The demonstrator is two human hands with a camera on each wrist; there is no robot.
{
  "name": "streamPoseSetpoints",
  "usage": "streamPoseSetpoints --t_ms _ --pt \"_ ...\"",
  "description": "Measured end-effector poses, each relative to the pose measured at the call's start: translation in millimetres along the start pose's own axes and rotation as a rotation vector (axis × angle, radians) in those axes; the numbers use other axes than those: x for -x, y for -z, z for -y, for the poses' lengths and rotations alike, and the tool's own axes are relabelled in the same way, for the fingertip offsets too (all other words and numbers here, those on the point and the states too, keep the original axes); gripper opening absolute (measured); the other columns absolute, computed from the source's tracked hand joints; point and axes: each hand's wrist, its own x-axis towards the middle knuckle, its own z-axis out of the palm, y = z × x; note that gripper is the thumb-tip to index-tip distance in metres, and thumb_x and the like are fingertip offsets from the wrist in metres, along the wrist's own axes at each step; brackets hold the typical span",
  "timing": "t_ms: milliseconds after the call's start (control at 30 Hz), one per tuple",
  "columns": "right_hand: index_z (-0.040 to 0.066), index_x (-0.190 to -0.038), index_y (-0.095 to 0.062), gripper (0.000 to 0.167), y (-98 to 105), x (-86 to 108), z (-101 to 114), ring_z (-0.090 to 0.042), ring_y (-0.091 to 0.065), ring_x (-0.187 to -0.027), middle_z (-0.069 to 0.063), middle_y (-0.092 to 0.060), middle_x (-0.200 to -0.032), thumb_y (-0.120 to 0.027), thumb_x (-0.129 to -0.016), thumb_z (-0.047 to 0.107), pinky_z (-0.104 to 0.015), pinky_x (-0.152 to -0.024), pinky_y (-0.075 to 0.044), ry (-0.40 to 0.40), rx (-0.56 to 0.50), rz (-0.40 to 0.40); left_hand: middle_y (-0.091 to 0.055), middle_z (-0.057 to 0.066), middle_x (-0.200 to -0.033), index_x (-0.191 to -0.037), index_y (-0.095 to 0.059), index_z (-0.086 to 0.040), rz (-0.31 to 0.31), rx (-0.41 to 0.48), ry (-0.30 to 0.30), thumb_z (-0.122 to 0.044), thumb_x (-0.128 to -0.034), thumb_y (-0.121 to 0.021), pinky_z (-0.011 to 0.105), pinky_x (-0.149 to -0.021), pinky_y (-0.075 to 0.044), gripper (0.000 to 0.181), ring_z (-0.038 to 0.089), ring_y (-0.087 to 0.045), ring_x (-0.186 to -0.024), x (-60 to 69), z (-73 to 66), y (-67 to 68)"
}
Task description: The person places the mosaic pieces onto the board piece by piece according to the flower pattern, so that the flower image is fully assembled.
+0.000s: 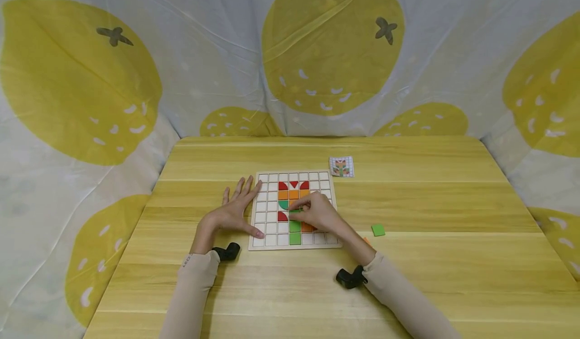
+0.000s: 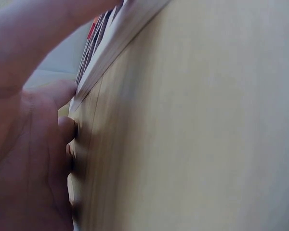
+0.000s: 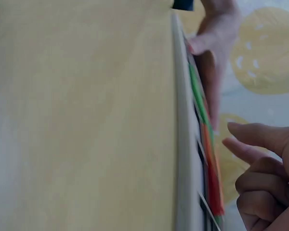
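A square wooden grid board [image 1: 295,248] lies on the table with coloured tiles in several of its cells. My left hand [image 1: 233,212] is spread along the board's left side, its index fingertip and thumb touching the frame at the upper and lower left. Over the middle of the board is my right hand [image 1: 317,212], with thumb and index finger stretched towards a green tile. In the right wrist view a small gap shows between those fingertips [image 3: 233,127], and no tile is visible there. The other fingers are curled. Near my left thumb sits a red tile [image 1: 282,217].
A small printed pattern card [image 1: 342,167] lies beyond the board's top right corner. On the right, a loose green tile [image 1: 378,229] rests on the wooden table [image 1: 430,278], and an orange tile [image 1: 366,241] is partly hidden by the right forearm. A lemon-print cloth [image 1: 217,52] hangs behind.
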Motion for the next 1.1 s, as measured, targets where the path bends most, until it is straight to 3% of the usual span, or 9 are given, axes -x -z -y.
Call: streamPoseSetpoints --t_ms 333,567,867,1100 --pt "0.008 -0.106 -0.082 0.019 74.1 35.0 -27.5 -0.011 -0.028 -0.056 0.006 -0.030 -0.058 -0.080 -0.091 0.020 -0.022 -0.052 -0.024 -0.001 0.043 0.006 0.020 0.017 -0.173 -0.168 -0.001 -0.014 -0.001 -0.001 -0.001 -0.055 -0.0668 -0.094 0.073 -0.120 0.018 0.144 0.042 0.023 -0.159 -0.9 2.0 -0.6" --pt "0.008 -0.111 -0.080 0.024 113.6 62.9 -63.8 -0.007 -0.026 -0.056 0.006 -0.033 -0.062 -0.083 -0.089 0.018 -0.022 -0.054 -0.026 -0.032 0.033 0.104 0.020 0.017 -0.173 -0.168 0.000 -0.015 0.004 -0.006 -0.005 -0.058 -0.0662 -0.093 0.072 -0.120 0.017 0.144 0.041 0.023 -0.159 -1.2 2.8 -0.5" --pt "0.008 -0.108 -0.080 0.032 121.8 80.9 -85.7 -0.004 -0.026 -0.057 0.006 -0.029 -0.061 -0.091 -0.078 0.016 -0.019 -0.054 -0.025 -0.005 -0.005 0.314 0.020 0.016 -0.173 -0.168 -0.001 -0.014 -0.003 -0.011 -0.013 -0.056 -0.0666 -0.094 0.073 -0.119 0.017 0.144 0.041 0.023 -0.159 -0.2 3.1 -0.8" --pt "0.007 -0.104 -0.080 0.032 118.3 81.4 -87.6 -0.002 -0.027 -0.056 0.004 -0.034 -0.061 -0.092 -0.075 0.010 -0.018 -0.053 -0.024 0.023 -0.026 0.395 0.020 0.016 -0.173 -0.168 0.000 -0.014 -0.004 -0.012 -0.013 -0.057 -0.0668 -0.093 0.072 -0.120 0.017 0.144 0.041 0.023 -0.159 -1.1 2.6 -0.5"
